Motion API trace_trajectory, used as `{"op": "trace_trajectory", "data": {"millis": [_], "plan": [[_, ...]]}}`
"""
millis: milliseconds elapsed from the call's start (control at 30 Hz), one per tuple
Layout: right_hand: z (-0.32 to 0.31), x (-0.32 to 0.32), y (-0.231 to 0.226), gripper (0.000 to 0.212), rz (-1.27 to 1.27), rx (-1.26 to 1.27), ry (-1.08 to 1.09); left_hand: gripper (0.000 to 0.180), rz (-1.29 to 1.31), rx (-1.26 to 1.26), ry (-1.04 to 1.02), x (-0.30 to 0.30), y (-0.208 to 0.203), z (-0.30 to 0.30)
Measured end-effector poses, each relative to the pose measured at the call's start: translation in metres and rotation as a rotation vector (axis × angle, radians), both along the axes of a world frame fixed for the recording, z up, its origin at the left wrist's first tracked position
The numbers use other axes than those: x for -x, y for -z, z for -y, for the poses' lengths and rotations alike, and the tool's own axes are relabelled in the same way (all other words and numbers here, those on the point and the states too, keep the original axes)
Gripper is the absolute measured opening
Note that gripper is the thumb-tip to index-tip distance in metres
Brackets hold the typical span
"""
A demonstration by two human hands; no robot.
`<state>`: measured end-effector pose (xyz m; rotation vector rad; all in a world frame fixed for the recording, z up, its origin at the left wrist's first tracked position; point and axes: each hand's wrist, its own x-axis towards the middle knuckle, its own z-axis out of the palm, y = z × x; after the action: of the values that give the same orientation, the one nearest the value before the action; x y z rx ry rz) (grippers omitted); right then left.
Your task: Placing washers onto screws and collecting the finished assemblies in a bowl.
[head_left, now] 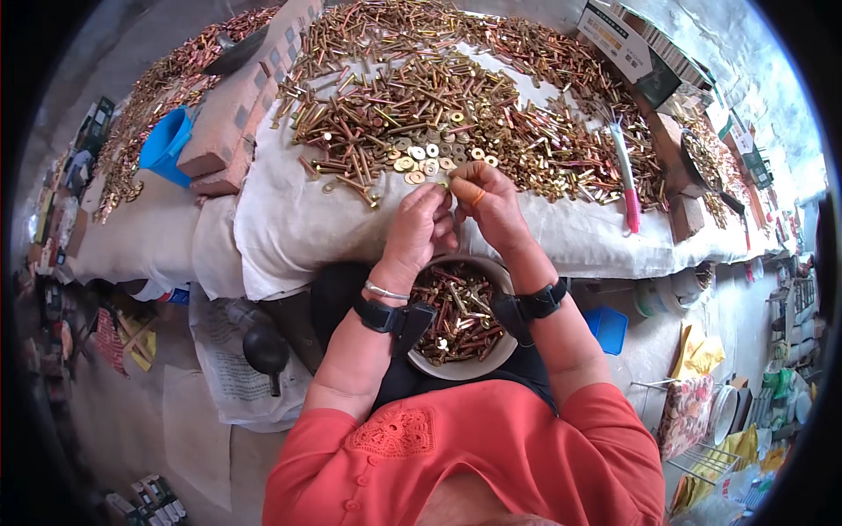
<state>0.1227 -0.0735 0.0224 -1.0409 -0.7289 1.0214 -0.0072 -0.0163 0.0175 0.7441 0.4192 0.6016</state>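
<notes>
My left hand (417,226) and my right hand (495,209) meet at the fingertips, just off the front of the cloth-covered table. Both are closed in a pinch; a small glint of metal shows between them, too small to name. An orange band (478,199) wraps one right finger. Just beyond my fingertips lie several loose round washers (417,152), in front of a broad heap of brass-coloured bolts (377,110). Below my hands, a pale round bowl (503,279) in my lap holds many bolts (456,316), some with washers.
Bricks (219,131) and a blue cup (165,147) stand left of the heap. To the right lie a brush-like tool with a pink handle (631,210), a wooden block (686,216) and a cardboard box (627,48). A blue tray (607,330) sits below the table's right side.
</notes>
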Motion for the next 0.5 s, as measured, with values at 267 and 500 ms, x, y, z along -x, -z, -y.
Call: {"op": "trace_trajectory", "data": {"millis": [267,500], "plan": [[0.012,-0.026,-0.007,0.021,0.4,0.184,-0.038,0.015,-0.086,-0.048,-0.04,0.0,-0.001,-0.002],[0.052,-0.138,0.003,0.013,1.071,0.295,0.706,0.022,-0.117,-0.115,-0.065,-0.001,0.002,-0.006]]}}
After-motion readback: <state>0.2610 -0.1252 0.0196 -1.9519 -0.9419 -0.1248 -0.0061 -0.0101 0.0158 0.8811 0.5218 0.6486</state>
